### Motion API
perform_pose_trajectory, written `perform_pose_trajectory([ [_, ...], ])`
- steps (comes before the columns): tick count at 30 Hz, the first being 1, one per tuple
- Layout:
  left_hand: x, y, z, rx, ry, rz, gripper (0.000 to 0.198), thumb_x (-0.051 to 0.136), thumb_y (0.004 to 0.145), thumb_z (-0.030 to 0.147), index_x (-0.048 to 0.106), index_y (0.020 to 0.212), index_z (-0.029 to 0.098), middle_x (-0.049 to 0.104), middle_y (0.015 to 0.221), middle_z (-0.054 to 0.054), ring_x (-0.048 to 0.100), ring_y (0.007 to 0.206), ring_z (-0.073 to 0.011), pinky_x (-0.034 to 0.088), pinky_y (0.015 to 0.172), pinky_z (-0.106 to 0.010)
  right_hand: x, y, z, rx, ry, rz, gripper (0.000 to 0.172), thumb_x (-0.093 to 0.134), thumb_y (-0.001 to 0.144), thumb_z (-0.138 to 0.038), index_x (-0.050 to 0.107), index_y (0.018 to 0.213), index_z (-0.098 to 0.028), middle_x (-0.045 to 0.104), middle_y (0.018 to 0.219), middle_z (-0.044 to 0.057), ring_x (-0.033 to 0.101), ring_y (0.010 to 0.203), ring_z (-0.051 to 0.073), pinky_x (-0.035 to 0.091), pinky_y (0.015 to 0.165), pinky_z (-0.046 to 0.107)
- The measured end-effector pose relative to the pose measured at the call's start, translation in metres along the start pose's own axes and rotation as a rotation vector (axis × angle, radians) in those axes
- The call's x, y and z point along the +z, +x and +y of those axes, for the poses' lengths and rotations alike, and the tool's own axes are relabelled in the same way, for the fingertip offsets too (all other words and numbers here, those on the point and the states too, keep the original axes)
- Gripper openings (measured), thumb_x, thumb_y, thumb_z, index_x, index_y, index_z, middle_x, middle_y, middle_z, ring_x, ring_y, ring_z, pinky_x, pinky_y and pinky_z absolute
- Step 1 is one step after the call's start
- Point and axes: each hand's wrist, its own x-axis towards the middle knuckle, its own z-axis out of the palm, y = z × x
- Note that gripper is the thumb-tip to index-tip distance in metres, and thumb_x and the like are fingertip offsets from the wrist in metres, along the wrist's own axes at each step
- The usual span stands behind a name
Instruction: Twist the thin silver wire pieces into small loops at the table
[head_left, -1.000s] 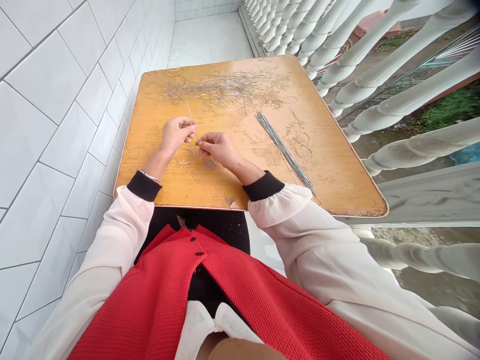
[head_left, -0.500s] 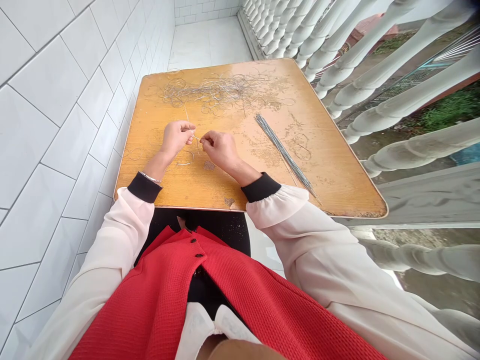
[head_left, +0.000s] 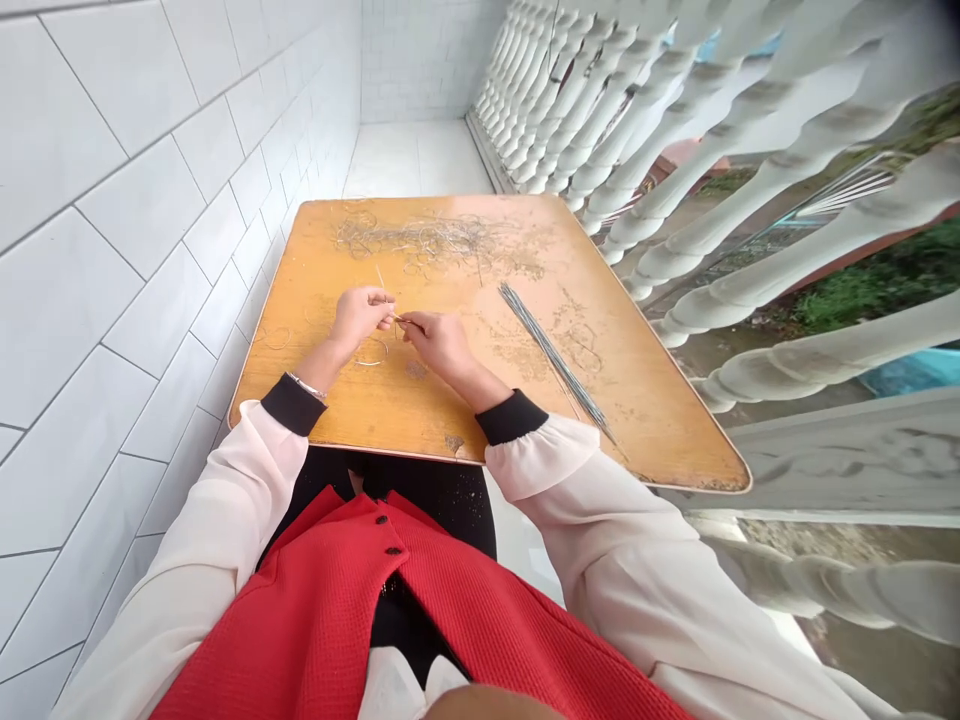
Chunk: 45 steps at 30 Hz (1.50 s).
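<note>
A thin silver wire (head_left: 393, 320) is pinched at the centre of the frame between the closed fingers of the left hand (head_left: 360, 318) and right hand (head_left: 442, 345), just above a loose wire loop (head_left: 371, 354). A tangled wire heap (head_left: 420, 240) lies upper centre on the orange wooden table (head_left: 315, 385), with a straight grey wire bundle (head_left: 555, 360) to the right.

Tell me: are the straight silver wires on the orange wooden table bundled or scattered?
Bundled: the straight silver wires lie side by side in one narrow sheaf.
</note>
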Motion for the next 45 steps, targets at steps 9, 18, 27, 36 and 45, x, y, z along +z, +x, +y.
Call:
perform_pose_trajectory([
  [9,-0.010,-0.007,0.007,-0.025,-0.088,-0.100,0.026,0.064,0.095,0.002,0.062,0.072,0.013,0.063,0.059,0.005,0.060,0.050,-0.0046,0.050,0.057,-0.019,0.004,0.001,0.002,0.216,0.509,-0.211,0.030,0.065,0.077,-0.049,0.070,0.079,-0.020,0.058,0.054,-0.003,0.045,0.050,0.011,0.036,0.054,0.026],
  [18,-0.016,-0.003,0.003,0.044,-0.085,-0.210,0.018,0.069,0.083,-0.005,0.065,0.080,0.012,0.068,0.065,0.005,0.063,0.053,-0.0047,0.048,0.060,-0.019,-0.005,0.002,-0.002,0.251,0.615,-0.247,0.023,0.070,0.092,-0.036,0.067,0.079,-0.018,0.061,0.053,-0.003,0.046,0.047,0.009,0.035,0.053,0.023],
  [27,-0.017,-0.001,0.009,0.102,0.027,-0.267,0.023,0.068,0.079,-0.006,0.060,0.078,0.015,0.063,0.060,0.006,0.064,0.053,-0.0073,0.052,0.066,-0.024,-0.013,0.002,-0.012,0.292,0.643,-0.262,0.023,0.071,0.098,-0.029,0.070,0.079,-0.018,0.058,0.054,-0.004,0.045,0.046,0.008,0.036,0.052,0.022],
  [36,-0.016,0.003,0.004,0.037,0.020,-0.240,0.022,0.070,0.084,-0.004,0.060,0.078,0.015,0.065,0.063,0.004,0.063,0.054,-0.0060,0.056,0.071,-0.025,-0.007,0.000,-0.014,0.326,0.626,-0.253,0.021,0.064,0.100,-0.021,0.070,0.080,-0.017,0.054,0.048,-0.006,0.040,0.042,0.007,0.034,0.046,0.020],
  [45,-0.013,0.003,0.000,0.053,0.058,-0.162,0.027,0.068,0.084,-0.007,0.059,0.073,0.016,0.066,0.061,0.003,0.063,0.055,-0.0057,0.052,0.065,-0.021,-0.002,0.001,-0.018,0.382,0.577,-0.208,0.024,0.062,0.102,-0.012,0.066,0.079,-0.017,0.058,0.049,-0.005,0.045,0.042,0.007,0.037,0.046,0.018],
])
